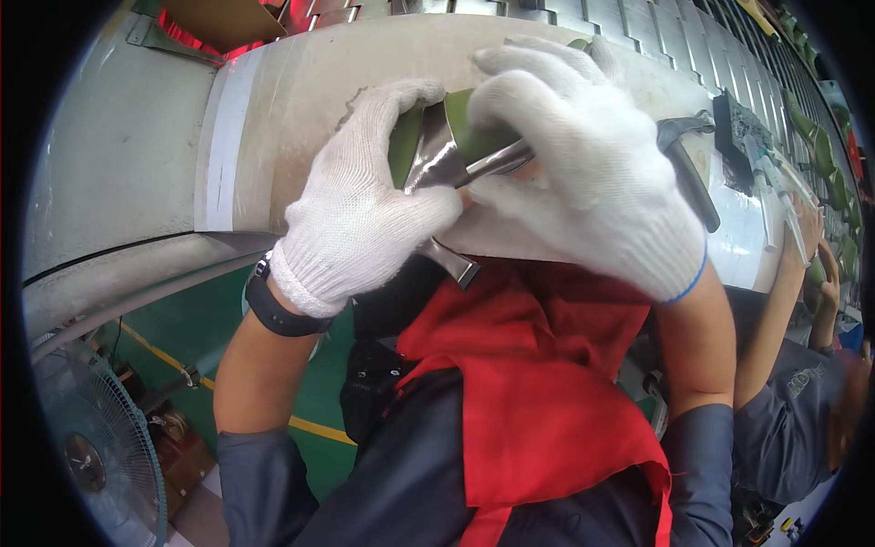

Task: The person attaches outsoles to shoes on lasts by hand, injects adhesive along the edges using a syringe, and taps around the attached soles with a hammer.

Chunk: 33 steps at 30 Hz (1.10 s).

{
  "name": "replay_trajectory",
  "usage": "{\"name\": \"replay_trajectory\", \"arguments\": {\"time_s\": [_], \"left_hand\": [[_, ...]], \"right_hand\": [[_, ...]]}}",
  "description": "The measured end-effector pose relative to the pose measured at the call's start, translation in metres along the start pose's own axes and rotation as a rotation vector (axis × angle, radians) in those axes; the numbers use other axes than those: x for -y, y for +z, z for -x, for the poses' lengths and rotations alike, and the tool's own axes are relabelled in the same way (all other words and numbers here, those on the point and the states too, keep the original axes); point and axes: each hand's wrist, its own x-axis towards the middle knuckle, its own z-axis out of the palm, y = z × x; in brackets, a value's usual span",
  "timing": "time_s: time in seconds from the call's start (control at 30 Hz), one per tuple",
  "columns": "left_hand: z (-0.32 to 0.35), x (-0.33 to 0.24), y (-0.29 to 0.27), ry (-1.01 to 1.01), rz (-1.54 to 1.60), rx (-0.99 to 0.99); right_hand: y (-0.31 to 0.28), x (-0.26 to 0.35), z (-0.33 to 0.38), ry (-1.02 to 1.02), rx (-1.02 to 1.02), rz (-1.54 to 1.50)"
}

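Observation:
A green shoe [468, 128] with glossy dark-silver parts is between my two gloved hands above the pale worktop; its flared silver heel-like end [453, 264] points toward me. My left hand [365, 196], in a white knit glove, is closed on the shoe's left side, thumb in front and fingers behind. Over the right part, my right hand [583, 159] is curled round it in a matching glove, slightly blurred. A green bit shows past its fingers, while its palm hides much of the shoe. A hammer [691, 173] lies just right of my right hand.
Beyond the pale worktop [301, 82] runs a slatted metal conveyor [629, 27]. A dark block [734, 141] and clear tubes [770, 187] lie to the right, near a co-worker's arms [775, 292]. Several green pieces line the far right. A fan [87, 456] stands lower left.

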Motion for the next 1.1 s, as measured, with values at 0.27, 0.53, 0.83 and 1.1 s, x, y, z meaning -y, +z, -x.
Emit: {"name": "replay_trajectory", "arguments": {"time_s": [0.27,0.53,0.83,1.1], "left_hand": [[-0.010,-0.002,-0.001,0.012,-0.052,0.061],[-0.020,-0.009,0.012,0.123,-0.229,0.011],[-0.031,-0.017,0.020,0.232,-0.285,0.001],[-0.063,-0.026,0.025,0.401,-0.182,0.218]], "right_hand": [[0.004,-0.045,0.005,-0.189,-0.106,-0.076],[0.001,-0.024,-0.006,0.068,-0.057,-0.066],[0.015,-0.074,0.108,0.428,-0.590,0.203],[-0.006,-0.070,0.109,0.623,-0.327,-0.021]]}}
